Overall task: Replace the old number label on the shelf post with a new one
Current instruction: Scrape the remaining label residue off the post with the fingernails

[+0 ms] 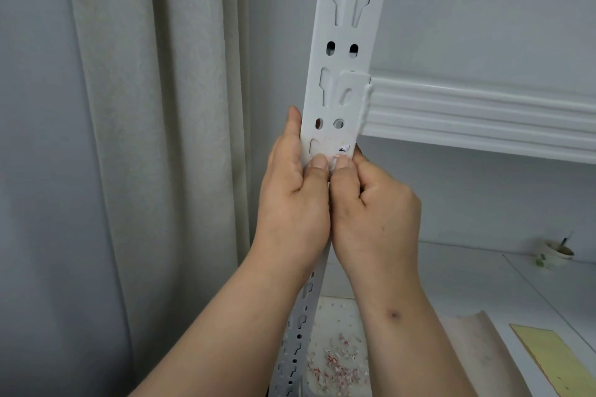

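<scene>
A curtain (154, 138) hangs at left. At center, the left hand (295, 190) grips the shelf post (346, 42), thumb pressed beside the torn label (342, 149); the right hand (375, 203) pinches the label's lower edge. A shelf beam (483, 116) runs right. Paper scraps (335, 361) lie at bottom center.

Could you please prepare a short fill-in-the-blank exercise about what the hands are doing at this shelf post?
1. Both thumbs press on the white shelf ____ just below the beam.
2. The left hand and the right hand meet at a torn label remnant printed in ____ ink.
3. Scraps of paper lie scattered on the surface ____ the hands.

Missing words: post; black; below
</scene>
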Demonstrator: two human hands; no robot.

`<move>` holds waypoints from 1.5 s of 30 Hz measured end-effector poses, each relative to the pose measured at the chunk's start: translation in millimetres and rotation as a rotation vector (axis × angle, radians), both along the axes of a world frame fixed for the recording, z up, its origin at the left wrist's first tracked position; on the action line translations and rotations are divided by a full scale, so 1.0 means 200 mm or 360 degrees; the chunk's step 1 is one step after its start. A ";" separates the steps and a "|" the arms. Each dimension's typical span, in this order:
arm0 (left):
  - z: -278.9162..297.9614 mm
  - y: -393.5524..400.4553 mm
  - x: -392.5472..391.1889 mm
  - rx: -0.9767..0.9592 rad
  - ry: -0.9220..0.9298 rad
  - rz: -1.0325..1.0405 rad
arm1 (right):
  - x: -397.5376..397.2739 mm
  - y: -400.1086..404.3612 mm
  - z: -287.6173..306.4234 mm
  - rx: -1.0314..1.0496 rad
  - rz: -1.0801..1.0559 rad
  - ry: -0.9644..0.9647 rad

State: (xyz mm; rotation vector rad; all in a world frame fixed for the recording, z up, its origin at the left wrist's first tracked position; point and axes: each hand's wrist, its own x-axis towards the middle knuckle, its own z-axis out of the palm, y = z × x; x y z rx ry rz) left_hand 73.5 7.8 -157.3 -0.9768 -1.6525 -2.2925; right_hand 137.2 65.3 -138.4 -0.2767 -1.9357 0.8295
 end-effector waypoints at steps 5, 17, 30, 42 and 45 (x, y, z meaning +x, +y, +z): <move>0.00 0.00 0.01 0.0016 0.0013 0.0003 | 0.00 -0.01 0.00 -0.0037 -0.0015 0.0034; 0.01 0.00 0.01 -0.0027 0.0014 0.0026 | 0.00 0.00 0.01 0.0067 -0.0050 -0.0044; 0.01 0.00 0.00 -0.0035 0.0023 0.0031 | 0.00 0.00 0.02 0.0109 -0.0095 -0.0047; 0.01 0.00 0.01 -0.0023 0.0007 0.0025 | 0.00 -0.01 0.01 0.0006 -0.0048 0.0003; 0.01 0.00 0.00 -0.0040 0.0023 0.0047 | 0.00 0.00 0.01 0.0015 -0.0056 -0.0023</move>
